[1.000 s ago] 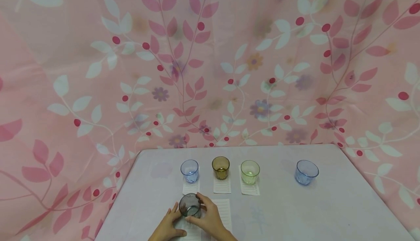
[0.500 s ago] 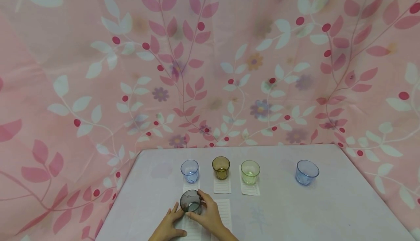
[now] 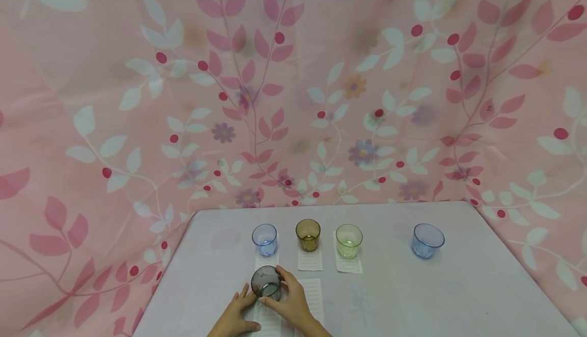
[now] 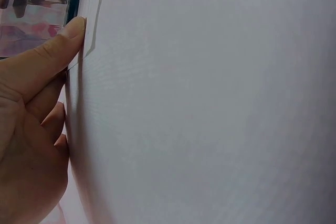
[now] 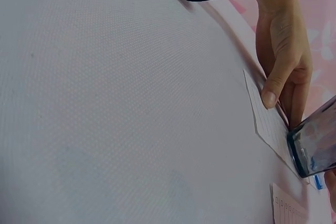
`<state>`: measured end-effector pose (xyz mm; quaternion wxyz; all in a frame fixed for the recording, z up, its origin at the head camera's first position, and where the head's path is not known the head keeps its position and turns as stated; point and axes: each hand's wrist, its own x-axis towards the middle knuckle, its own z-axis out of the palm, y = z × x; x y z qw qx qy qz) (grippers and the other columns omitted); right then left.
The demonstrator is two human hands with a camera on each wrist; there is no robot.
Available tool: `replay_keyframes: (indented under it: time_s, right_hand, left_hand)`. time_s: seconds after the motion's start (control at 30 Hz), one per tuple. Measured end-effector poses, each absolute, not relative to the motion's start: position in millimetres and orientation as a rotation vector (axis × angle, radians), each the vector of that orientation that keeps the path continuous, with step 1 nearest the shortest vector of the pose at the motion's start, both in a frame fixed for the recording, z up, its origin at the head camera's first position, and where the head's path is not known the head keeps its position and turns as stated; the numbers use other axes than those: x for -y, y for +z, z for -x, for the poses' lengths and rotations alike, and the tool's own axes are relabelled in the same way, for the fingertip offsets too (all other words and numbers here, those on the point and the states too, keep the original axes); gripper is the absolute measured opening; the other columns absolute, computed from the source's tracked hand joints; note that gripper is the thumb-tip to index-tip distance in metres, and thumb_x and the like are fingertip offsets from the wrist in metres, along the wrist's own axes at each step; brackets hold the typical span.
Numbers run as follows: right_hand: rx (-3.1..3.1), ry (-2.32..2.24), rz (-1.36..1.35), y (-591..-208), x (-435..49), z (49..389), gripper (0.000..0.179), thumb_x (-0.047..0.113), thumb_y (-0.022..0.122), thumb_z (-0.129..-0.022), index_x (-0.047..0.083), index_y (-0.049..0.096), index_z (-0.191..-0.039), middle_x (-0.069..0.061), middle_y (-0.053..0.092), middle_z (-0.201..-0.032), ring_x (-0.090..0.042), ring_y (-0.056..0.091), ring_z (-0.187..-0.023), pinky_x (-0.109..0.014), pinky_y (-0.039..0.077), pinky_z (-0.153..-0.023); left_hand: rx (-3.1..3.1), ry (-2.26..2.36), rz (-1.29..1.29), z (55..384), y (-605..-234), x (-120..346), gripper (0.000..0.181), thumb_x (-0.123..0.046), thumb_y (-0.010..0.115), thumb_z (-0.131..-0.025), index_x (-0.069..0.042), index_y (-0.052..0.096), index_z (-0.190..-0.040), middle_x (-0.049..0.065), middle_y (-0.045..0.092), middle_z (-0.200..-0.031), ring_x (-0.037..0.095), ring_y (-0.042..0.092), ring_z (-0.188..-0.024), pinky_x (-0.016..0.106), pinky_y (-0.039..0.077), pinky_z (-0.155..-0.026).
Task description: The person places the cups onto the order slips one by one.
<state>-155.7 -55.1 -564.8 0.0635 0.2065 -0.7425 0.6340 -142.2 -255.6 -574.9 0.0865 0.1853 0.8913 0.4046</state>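
Observation:
A smoky grey glass cup (image 3: 266, 279) is held by my right hand (image 3: 294, 300), with the thumb at its near side and fingers at its right rim. It tilts slightly over a lined paper slip (image 3: 268, 324). To the left, my left hand (image 3: 235, 313) lies low at the table, thumb and fingers spread, fingertips right beside the cup. The left wrist view shows that hand's thumb (image 4: 71, 30) over the paper edge near the cup base. Seen from the right wrist, the left hand (image 5: 286, 56) touches the slip (image 5: 265, 124) next to the cup (image 5: 317, 142).
Behind stand a blue cup (image 3: 264, 239), an amber cup (image 3: 309, 235) and a green cup (image 3: 349, 241), each at a paper slip. Another blue cup (image 3: 428, 241) stands further right on the pale table (image 3: 412, 301). A second lined slip (image 3: 314, 296) lies right of the hands. Floral cloth (image 3: 293, 97) hangs behind.
From a second ago, the grey cup has moved slightly away from the person and tilted a little, with the right hand on it. Left hand barely moved; the last half second shows almost no motion.

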Motion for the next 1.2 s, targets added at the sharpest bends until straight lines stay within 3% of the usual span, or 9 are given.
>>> replay_keyframes:
  time_s: [0.5, 0.8, 1.0, 1.2]
  right_hand:
    - [2.319, 1.869, -0.692, -561, 49, 155, 0.075, 0.022, 0.076, -0.079, -0.010, 0.040, -0.135, -0.028, 0.048, -0.132, -0.042, 0.053, -0.114, -0.046, 0.049, -0.091]
    - [2.267, 1.736, -0.700, -552, 12, 153, 0.063, 0.019, 0.074, -0.082, -0.011, 0.046, -0.130, -0.029, 0.052, -0.127, -0.043, 0.053, -0.113, -0.048, 0.049, -0.089]
    - [2.156, 1.567, -0.611, -543, -35, 156, 0.055, 0.007, 0.078, -0.075, -0.006, 0.055, -0.122, -0.019, 0.061, -0.117, -0.036, 0.060, -0.103, -0.044, 0.053, -0.083]
    - [2.094, 1.404, -0.523, -530, -93, 161, 0.057, -0.004, 0.080, -0.067, -0.007, 0.057, -0.120, -0.019, 0.063, -0.115, -0.015, 0.060, -0.104, -0.033, 0.054, -0.083]
  left_hand:
    - [-2.659, 1.199, -0.531, 142, -575, 255, 0.083, -0.017, 0.084, -0.061, 0.013, 0.048, -0.129, 0.035, 0.037, -0.136, 0.057, 0.016, -0.129, 0.073, 0.008, -0.098]
    - [-2.675, 1.213, -0.552, 142, -574, 254, 0.080, -0.012, 0.085, -0.060, 0.016, 0.049, -0.126, 0.038, 0.039, -0.133, 0.057, 0.017, -0.127, 0.074, 0.008, -0.097]
    - [-2.684, 1.223, -0.534, 142, -576, 253, 0.079, -0.012, 0.085, -0.059, 0.017, 0.050, -0.124, 0.039, 0.039, -0.132, 0.058, 0.017, -0.127, 0.074, 0.009, -0.096]
    - [-2.788, 1.267, -0.409, 138, -580, 252, 0.083, -0.019, 0.088, -0.055, 0.013, 0.053, -0.123, 0.037, 0.042, -0.131, 0.058, 0.028, -0.125, 0.071, 0.021, -0.097]
